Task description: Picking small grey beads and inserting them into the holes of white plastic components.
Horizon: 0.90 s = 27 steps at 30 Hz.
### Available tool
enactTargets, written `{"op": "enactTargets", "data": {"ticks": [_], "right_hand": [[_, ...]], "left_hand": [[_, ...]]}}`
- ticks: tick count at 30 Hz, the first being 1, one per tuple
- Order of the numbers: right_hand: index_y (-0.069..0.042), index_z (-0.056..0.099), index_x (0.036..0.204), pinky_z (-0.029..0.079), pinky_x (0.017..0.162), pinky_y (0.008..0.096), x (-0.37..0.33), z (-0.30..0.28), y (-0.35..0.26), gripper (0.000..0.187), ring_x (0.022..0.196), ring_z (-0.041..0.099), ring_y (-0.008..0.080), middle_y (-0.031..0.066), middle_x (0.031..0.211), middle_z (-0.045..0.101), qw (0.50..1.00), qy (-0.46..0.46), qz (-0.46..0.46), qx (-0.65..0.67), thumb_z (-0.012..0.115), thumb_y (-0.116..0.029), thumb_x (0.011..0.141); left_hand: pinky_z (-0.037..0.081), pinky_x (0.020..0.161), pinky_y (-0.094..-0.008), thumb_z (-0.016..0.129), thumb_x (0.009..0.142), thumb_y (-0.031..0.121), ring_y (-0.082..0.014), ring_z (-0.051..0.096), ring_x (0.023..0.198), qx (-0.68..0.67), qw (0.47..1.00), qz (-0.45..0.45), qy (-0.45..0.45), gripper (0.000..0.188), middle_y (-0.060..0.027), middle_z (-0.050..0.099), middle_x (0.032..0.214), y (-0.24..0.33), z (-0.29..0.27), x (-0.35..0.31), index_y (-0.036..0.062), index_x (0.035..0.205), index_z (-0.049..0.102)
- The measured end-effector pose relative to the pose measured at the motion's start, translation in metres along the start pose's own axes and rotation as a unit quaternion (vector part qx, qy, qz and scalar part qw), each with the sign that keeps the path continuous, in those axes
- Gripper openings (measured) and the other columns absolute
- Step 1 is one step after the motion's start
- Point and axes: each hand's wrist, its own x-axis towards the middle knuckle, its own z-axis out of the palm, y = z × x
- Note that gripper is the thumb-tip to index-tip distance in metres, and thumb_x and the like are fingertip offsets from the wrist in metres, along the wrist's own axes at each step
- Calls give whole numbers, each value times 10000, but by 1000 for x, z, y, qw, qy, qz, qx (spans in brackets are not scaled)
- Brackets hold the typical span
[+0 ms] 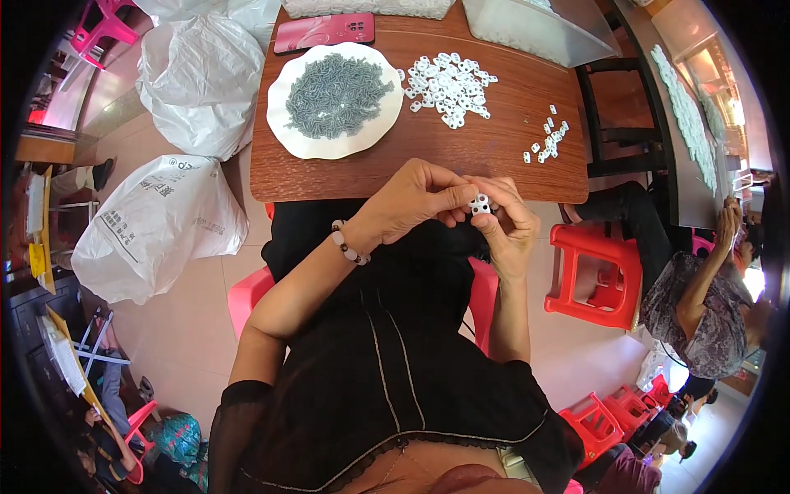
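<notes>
In front of my body, just off the table's near edge, my left hand (421, 198) and my right hand (508, 221) meet. Pinched between their fingertips is a small white block with dark round spots or holes (480, 204). The left thumb presses at its upper left, while the right thumb touches it from below. Both hands are closed. Beyond them lies a pile of similar small white pieces with dark holes (451, 89). A smaller scatter of such pieces (548, 142) is farther right. A white scalloped plate (288, 138) carries a heap of small grey, translucent pin-like parts (339, 95).
The brown wooden table (461, 169) also bears a pink phone (324, 32) and a translucent bin (527, 37) at its far side. White plastic sacks (164, 226) stand to the left. A red stool (592, 276) and a seated person (699, 313) are at right.
</notes>
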Motion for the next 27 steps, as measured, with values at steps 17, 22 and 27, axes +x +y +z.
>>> {"op": "enactTargets", "data": {"ticks": [17,22,27], "right_hand": [[17,672,1031,441,782,298,-2,7,8,376,896,562,200,110,1035,684,999,-1,-24,-27,761,-238,770],[18,671,1035,439,787,296,-1,7,8,380,904,562,202,109,1046,681,999,-5,-34,-39,764,-233,764],[21,668,1046,438,809,306,-1,8,5,394,915,564,212,113,1067,675,1000,-19,-9,-22,760,-242,768]], "left_hand": [[477,563,-188,725,850,258,-68,567,604,-28,999,-33,17,265,-30,636,711,4,-2,-11,-3,900,717],[478,564,-191,733,842,237,-72,568,607,-28,999,-35,20,251,-42,651,732,4,-1,-12,-8,895,716],[465,552,-198,732,842,201,-75,568,609,-29,999,-18,0,216,-45,655,720,2,-3,-10,-13,869,716]]}}
